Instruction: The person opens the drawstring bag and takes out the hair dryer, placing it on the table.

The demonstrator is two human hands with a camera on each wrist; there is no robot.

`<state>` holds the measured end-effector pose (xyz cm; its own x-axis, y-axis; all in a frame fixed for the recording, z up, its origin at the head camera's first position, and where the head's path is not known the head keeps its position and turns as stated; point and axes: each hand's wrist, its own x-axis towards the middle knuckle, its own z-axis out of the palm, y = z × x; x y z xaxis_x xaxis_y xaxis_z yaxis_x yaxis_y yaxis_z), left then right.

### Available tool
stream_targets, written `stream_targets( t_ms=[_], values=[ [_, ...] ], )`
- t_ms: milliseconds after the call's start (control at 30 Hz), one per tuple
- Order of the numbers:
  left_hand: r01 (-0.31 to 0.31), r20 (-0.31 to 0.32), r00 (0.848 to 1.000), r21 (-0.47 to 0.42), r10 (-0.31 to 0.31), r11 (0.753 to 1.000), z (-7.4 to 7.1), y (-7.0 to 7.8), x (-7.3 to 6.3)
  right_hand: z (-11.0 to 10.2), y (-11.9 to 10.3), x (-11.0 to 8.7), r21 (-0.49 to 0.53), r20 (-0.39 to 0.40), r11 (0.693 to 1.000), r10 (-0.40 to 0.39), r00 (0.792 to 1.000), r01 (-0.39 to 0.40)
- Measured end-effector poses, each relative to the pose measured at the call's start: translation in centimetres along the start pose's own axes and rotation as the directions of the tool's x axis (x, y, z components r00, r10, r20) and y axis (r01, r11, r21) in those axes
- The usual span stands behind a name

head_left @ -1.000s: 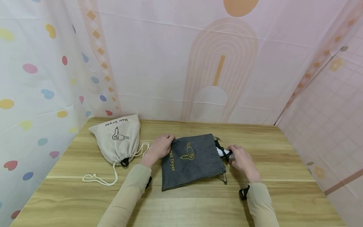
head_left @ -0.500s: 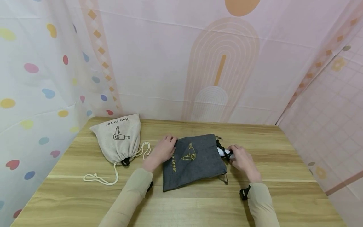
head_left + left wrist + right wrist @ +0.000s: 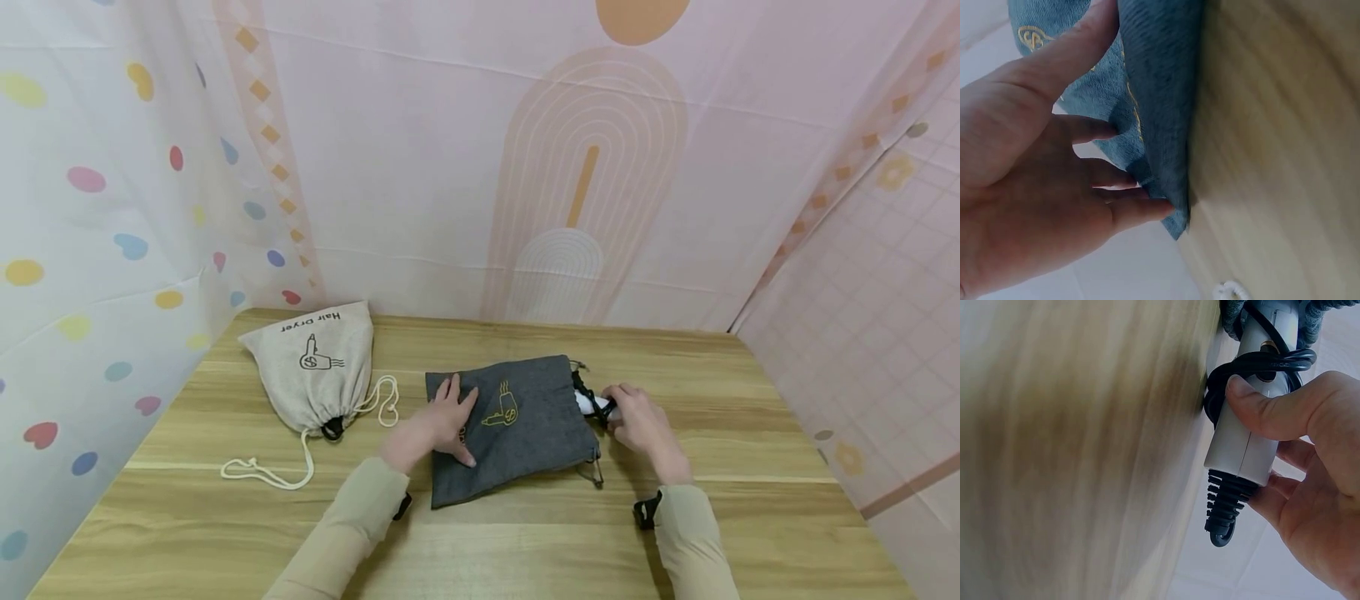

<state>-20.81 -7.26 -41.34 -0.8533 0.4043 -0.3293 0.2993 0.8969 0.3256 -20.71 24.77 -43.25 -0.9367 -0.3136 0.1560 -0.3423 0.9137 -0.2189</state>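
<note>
The left grip point(image 3: 442, 425) is what has changed: half a second ago it was bunched at the far left corner of the dark gray bag point(image 3: 536, 417), and now it has spread out over the bag's left end, covering most of the yellow lettering and leaving that corner bare. The bag itself lies nearly where it was, flat on the tabletop point(image 3: 562, 542), with its mouth to the right. For the work in hand, this seems to give broader contact with the cloth at the closed end while the mouth end stays occupied. The left grip is released rather than clenched: its fingers are fanned apart, with the thumb well away from them, and they touch the cloth without curling round it. The right grip, just beyond the bag's mouth, is grasping a white handle point(image 3: 1241, 440), thumb on one face and fingers on the other. That handle, probably a hair dryer's, sticks out of the mouth with the rest hidden inside; black cord point(image 3: 1260, 362) is looped round it between thumb and bag, and a black ribbed sleeve point(image 3: 1229, 497) ends it. A pale bag point(image 3: 348, 375) lies untouched left of the gray one.
</note>
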Motion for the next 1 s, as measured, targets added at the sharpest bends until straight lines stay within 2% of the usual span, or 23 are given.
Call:
stream_targets(
  t_ms=[300, 633, 1000],
  values=[
    [0.045, 0.037, 0.998, -0.006, -0.045, 0.999, 0.6, 0.4, 0.2, -0.1, 0.1, -0.1, 0.008, -0.022, 1.0, -0.03, 0.999, 0.03],
    [0.061, 0.05, 0.997, 0.01, -0.062, 0.998, 0.7, 0.3, 0.6, -0.5, -0.4, 0.2, -0.007, 0.092, 0.999, 0.047, 0.995, -0.046],
    [0.053, 0.049, 0.997, 0.002, -0.053, 0.999, 0.9, 0.2, 0.6, 0.1, -0.9, 0.7, -0.055, 0.05, 0.996, 0.079, 0.996, -0.076]
  ],
)
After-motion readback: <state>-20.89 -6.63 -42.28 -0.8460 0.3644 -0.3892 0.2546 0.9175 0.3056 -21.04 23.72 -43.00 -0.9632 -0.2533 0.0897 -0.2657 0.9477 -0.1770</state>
